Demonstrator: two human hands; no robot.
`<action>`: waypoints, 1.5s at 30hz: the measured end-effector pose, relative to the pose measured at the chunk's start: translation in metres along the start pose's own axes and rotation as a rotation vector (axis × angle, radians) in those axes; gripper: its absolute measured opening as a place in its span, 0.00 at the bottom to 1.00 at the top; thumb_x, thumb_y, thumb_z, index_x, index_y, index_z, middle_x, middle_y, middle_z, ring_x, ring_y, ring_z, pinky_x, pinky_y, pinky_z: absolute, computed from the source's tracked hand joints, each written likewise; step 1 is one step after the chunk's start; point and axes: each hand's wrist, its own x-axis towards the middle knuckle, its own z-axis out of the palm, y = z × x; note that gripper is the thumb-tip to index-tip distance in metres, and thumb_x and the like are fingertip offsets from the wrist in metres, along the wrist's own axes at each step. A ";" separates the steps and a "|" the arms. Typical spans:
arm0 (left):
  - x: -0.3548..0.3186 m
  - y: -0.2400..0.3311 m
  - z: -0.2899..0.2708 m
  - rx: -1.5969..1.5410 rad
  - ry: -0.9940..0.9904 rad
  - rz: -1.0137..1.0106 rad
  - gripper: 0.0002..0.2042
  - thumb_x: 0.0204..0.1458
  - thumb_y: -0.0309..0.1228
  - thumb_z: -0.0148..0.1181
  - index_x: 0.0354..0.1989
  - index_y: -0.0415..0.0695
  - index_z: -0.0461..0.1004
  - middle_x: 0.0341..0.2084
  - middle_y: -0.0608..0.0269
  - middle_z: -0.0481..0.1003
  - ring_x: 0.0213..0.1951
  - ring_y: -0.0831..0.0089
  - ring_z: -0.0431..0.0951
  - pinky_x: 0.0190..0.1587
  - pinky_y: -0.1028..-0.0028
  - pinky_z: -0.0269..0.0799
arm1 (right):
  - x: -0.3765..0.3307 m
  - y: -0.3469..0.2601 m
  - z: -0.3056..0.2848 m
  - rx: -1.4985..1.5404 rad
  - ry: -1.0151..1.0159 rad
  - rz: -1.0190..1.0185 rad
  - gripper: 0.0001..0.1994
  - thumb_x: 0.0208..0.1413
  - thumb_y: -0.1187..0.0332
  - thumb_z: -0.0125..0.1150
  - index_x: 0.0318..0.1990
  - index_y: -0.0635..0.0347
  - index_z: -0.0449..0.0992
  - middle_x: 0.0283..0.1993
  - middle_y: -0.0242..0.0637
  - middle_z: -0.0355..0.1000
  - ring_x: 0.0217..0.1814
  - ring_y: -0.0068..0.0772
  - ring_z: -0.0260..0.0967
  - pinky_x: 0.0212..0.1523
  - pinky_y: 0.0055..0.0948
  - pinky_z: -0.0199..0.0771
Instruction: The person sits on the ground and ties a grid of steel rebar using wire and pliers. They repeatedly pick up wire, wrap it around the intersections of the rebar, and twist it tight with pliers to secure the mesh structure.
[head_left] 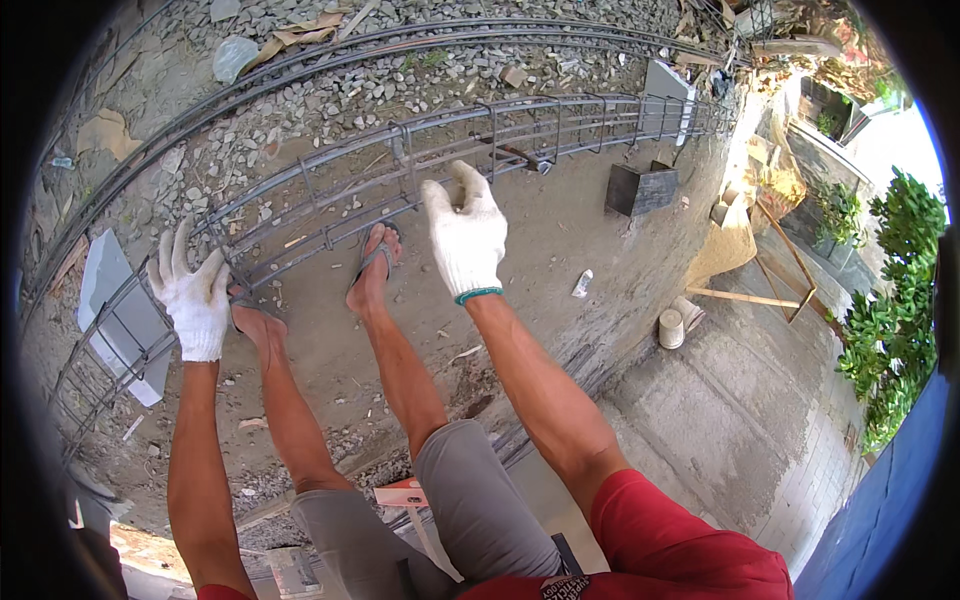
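Now: right hand (465, 240) gloved, grip clenched on top bar of rebar cage (420, 170). Left hand (192, 298) at cage's near edge, fingers spread, grip looks released. Cage lies lengthwise on dirt ground (540, 240), feet under it. Open room to right; gravel (330, 100) beyond far edge.
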 end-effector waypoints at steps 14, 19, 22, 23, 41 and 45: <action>0.011 0.006 0.001 0.092 -0.045 0.044 0.13 0.58 0.32 0.62 0.49 0.47 0.85 0.74 0.52 0.62 0.77 0.51 0.53 0.77 0.46 0.41 | 0.144 0.128 -0.086 -0.189 0.255 0.034 0.20 0.53 0.58 0.74 0.50 0.58 0.84 0.36 0.38 0.80 0.36 0.32 0.76 0.42 0.32 0.76; 0.005 -0.001 0.002 0.053 -0.057 0.020 0.12 0.57 0.32 0.63 0.47 0.47 0.85 0.74 0.52 0.61 0.76 0.50 0.54 0.77 0.45 0.41 | 0.059 0.079 -0.151 -0.416 0.357 -0.367 0.12 0.52 0.65 0.74 0.42 0.61 0.84 0.36 0.41 0.81 0.35 0.33 0.80 0.42 0.31 0.79; 0.009 0.009 -0.009 0.037 -0.089 -0.005 0.12 0.54 0.31 0.64 0.46 0.48 0.85 0.73 0.51 0.62 0.76 0.47 0.54 0.77 0.44 0.42 | -0.009 0.015 -0.223 -0.266 0.251 -0.420 0.19 0.50 0.74 0.77 0.50 0.64 0.80 0.43 0.40 0.82 0.43 0.31 0.81 0.44 0.31 0.83; 0.012 0.006 -0.008 0.041 -0.075 -0.013 0.12 0.54 0.31 0.64 0.46 0.48 0.86 0.73 0.51 0.62 0.76 0.47 0.54 0.77 0.44 0.42 | -0.018 -0.004 -0.221 -0.035 0.169 -0.377 0.18 0.54 0.71 0.75 0.51 0.64 0.78 0.43 0.41 0.81 0.47 0.33 0.81 0.48 0.34 0.83; 0.005 -0.015 -0.002 -0.311 0.046 -0.019 0.08 0.44 0.38 0.72 0.35 0.61 0.86 0.68 0.63 0.68 0.72 0.53 0.59 0.74 0.38 0.45 | -0.185 -0.075 -0.043 -0.057 -1.087 0.621 0.25 0.67 0.66 0.58 0.68 0.66 0.67 0.31 0.32 0.73 0.30 0.23 0.70 0.35 0.28 0.72; -0.002 -0.020 0.000 -0.355 0.067 -0.025 0.07 0.45 0.37 0.72 0.34 0.59 0.85 0.69 0.62 0.67 0.72 0.53 0.59 0.72 0.36 0.49 | -0.155 -0.087 -0.023 -0.524 -0.894 0.202 0.29 0.62 0.58 0.63 0.71 0.51 0.69 0.32 0.39 0.78 0.32 0.29 0.76 0.41 0.32 0.76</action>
